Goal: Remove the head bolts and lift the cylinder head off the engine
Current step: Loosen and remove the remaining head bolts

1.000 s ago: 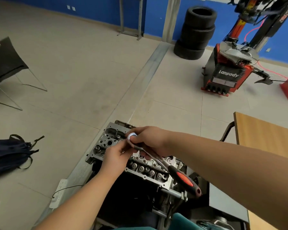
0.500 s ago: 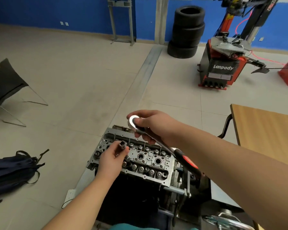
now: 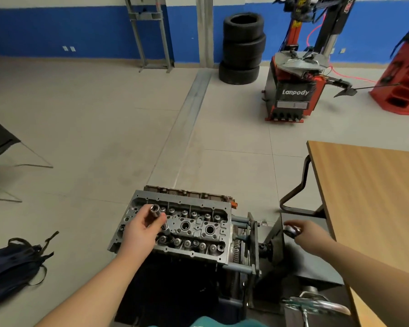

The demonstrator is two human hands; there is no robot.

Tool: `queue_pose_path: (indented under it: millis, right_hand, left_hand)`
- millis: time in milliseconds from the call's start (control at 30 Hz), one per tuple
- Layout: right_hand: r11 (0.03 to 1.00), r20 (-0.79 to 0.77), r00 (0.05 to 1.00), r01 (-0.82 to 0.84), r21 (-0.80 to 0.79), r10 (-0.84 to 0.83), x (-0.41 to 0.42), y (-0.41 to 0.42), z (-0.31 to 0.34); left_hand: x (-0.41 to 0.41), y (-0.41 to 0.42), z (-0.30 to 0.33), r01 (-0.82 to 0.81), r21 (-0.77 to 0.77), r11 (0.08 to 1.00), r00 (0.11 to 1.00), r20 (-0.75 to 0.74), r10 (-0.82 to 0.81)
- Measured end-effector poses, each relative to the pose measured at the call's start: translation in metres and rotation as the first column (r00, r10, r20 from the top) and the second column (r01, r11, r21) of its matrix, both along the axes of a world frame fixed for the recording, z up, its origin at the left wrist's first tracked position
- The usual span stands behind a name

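Note:
The grey cylinder head point(image 3: 196, 226) sits on top of the engine on its stand, valve springs and bolt holes exposed. My left hand point(image 3: 142, 228) hovers over the head's left end and grips a chrome socket with an extension bar point(image 3: 156, 212), its open end pointing up. My right hand point(image 3: 302, 232) is off to the right, above the stand's dark box point(image 3: 312, 270). It grips the ratchet wrench point(image 3: 291, 231) by its head end. Only the shiny ratchet head shows; the handle is hidden behind the hand and blurred.
A wooden table point(image 3: 373, 197) stands at the right, close to the stand. A dark backpack point(image 3: 12, 263) lies on the floor at the left, a black chair point(image 3: 0, 142) beyond it. Stacked tyres point(image 3: 242, 48) and a red tyre changer point(image 3: 295, 90) stand along the far blue wall.
My right hand has swung the ratchet away from the head, rightward and down over the stand's box. My left hand has lifted the socket and extension clear of the head.

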State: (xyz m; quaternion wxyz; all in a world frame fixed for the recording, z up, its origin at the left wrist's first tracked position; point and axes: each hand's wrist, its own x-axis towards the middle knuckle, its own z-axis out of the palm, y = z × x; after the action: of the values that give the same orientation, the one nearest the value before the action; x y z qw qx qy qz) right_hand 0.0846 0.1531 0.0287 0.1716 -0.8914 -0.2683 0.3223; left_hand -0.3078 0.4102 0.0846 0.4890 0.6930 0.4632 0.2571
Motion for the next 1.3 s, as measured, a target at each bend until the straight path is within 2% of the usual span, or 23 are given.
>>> queue_pose_path:
  millis: [133, 300, 600, 833, 1133, 1200, 1267, 1300]
  right_hand:
    - [0.999, 0.179, 0.984, -0.016, -0.034, 0.022, 0.020, -0.032, -0.046]
    - [0.989, 0.299, 0.948, -0.077, -0.126, 0.112, 0.026, -0.053, -0.071]
    - [0.993, 0.298, 0.948, -0.101, -0.057, 0.114, 0.033, -0.013, -0.054]
    - [0.990, 0.250, 0.962, 0.088, 0.108, -0.113, 0.009, -0.009, -0.067]
    - [0.980, 0.398, 0.898, 0.198, 0.017, -0.188, -0.013, -0.033, -0.066]
    - [0.940, 0.350, 0.875, 0.282, 0.193, -0.334, -0.033, -0.018, -0.050]
    - [0.851, 0.138, 0.888, 0.360, 0.382, -0.438, -0.071, 0.010, -0.023]
    - [0.828, 0.034, 0.913, 0.353, 0.435, -0.407, -0.095, 0.027, -0.006]
  left_hand:
    - [0.002, 0.002, 0.002, -0.003, -0.024, 1.000, 1.000, 0.016, 0.003]
    - [0.000, 0.002, -0.003, -0.010, -0.030, 1.000, 1.000, 0.014, 0.010]
    - [0.001, 0.008, -0.013, 0.005, 0.003, 1.000, 1.000, -0.026, -0.005]
    - [0.003, 0.005, -0.002, -0.034, -0.081, 0.996, 0.997, 0.063, 0.039]
    - [-0.005, 0.008, -0.008, 0.007, -0.064, 0.998, 0.997, 0.073, -0.002]
    - [-0.008, 0.010, -0.014, 0.009, -0.041, 0.999, 0.998, 0.058, -0.007]
    - [-0.009, 0.009, -0.020, 0.008, 0.004, 1.000, 0.999, 0.033, -0.008]
    - [-0.009, 0.007, -0.022, 0.010, 0.030, 1.000, 1.000, 0.014, -0.010]
